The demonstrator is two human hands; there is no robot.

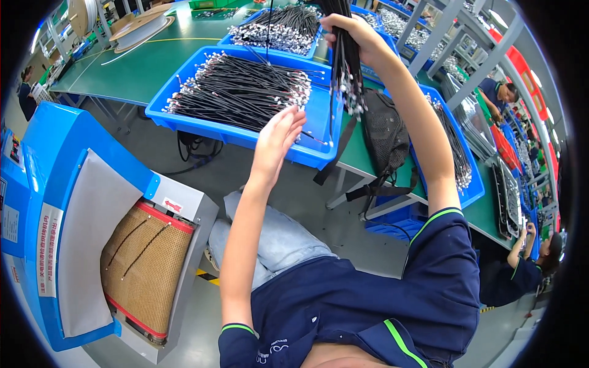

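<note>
- Green bench [123, 83] tops stretch across a busy workshop; a white spool [140, 35] lies at the far left, and co-workers stand at both edges of the view.
- On the left sits a blue machine [80, 132] with a tan belt [147, 288]; two thin black cables lie slantwise on the belt.
- Ahead, a blue tray [322, 101] holds a heap of black cables [236, 89] with white ends, its right part showing bare blue. Another filled tray [276, 30] stands just behind it.
- The right hand [358, 38] is closed round a bundle [348, 64] of black cables, raised over the tray's right side, white ends hanging down.
- The left hand [279, 144] is flat, fingers straight and close together, at the tray's near edge, below the heap; whether it touches the cables, I cannot tell.
- On the right, a dark bag [385, 129] lies between this tray and a third blue tray of cables.
</note>
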